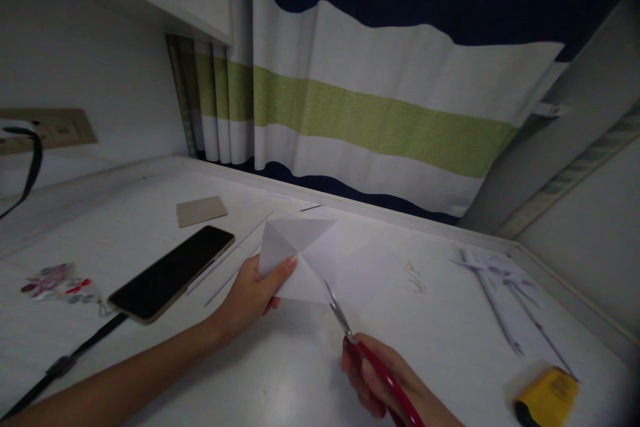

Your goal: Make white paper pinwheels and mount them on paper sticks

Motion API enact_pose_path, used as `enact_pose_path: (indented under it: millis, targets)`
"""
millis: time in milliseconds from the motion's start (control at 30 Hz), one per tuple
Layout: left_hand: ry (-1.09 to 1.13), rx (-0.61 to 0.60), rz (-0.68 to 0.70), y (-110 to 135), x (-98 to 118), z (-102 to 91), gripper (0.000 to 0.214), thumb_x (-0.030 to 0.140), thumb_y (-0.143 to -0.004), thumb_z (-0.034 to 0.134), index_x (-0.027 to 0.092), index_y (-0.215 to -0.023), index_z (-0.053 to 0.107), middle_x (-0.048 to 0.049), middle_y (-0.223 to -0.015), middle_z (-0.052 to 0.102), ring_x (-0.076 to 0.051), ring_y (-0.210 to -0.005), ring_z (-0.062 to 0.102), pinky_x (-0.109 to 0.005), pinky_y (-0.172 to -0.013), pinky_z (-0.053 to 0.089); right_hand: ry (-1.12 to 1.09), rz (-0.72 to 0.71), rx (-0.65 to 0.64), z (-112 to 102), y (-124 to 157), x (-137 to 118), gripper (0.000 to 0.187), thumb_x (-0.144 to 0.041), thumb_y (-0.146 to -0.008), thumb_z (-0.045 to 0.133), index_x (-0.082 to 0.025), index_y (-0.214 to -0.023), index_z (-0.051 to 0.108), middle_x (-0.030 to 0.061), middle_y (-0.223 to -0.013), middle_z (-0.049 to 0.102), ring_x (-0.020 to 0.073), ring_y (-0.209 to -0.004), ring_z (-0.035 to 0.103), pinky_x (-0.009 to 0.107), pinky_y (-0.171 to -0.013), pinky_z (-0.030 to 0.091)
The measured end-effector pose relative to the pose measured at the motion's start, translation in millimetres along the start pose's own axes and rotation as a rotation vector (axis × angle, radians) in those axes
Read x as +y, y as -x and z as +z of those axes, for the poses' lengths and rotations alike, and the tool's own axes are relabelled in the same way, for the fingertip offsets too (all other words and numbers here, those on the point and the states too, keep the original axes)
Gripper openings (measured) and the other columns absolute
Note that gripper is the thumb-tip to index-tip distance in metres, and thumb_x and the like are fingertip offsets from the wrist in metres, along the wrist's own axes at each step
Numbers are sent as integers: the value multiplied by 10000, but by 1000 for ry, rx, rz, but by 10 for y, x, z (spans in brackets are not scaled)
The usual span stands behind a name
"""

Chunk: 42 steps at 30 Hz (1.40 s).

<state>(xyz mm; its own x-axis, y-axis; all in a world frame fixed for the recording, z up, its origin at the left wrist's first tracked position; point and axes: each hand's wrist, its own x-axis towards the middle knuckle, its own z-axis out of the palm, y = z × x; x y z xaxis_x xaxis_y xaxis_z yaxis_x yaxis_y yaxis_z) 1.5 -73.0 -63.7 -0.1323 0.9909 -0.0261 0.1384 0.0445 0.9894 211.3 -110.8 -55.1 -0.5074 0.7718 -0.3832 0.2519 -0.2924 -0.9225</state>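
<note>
A white square of paper (315, 240) with diagonal crease lines is pinched in my left hand (260, 287), the thumb lying on its face near the middle and the fingers behind it. My right hand (375, 373) is closed round the red handles of a pair of scissors (345, 327). The silver blades point up and left, and their tips overlap the paper's lower right part. Whether the blades have cut into the paper I cannot tell. Behind and to the right lies another pale sheet of paper (373, 267) on the white desk (280, 373).
Left of the paper lie a black-screened phone (175, 273) with a strap and charms (60, 281), thin white sticks (235, 247) and a beige card (201, 211). On the right are a paper pinwheel (500, 273), small scraps (414, 278) and a yellow object (547, 397). A striped curtain (375, 113) hangs behind.
</note>
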Motion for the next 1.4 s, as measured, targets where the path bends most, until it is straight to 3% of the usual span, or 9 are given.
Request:
enact_pose_path:
  millis: [300,633,933,1400]
  targets:
    - [5,-14,-24,22,-8,22,346,476,-712,519,144,-625,479,69,-404,408,-42,-313,356,-122,-279,277,-62,41,12,14,2,-37,587,-725,-524,494,-186,-754,476,-60,-548,304,101,-506,294,234,-489,214]
    - [-20,-15,6,32,30,17,324,449,-728,509,144,-623,473,72,-364,394,-43,-292,345,-121,-272,256,14,32,24,21,47,-55,591,-736,-549,454,-181,-750,469,-30,-601,347,107,-531,311,231,-479,216]
    - [5,-30,-9,13,-30,10,332,460,-717,518,146,-616,476,68,-391,404,-45,-301,349,-121,-267,265,-58,-41,35,17,81,-61,478,-647,-594,531,-185,-712,511,-33,-580,360,100,-507,327,220,-456,241]
    - [7,-9,-9,20,18,19,330,456,-694,534,145,-598,478,69,-382,394,-50,-286,344,-133,-255,245,-13,34,42,28,42,-58,575,-734,-502,500,-185,-666,456,-44,-558,326,91,-478,290,224,-439,201]
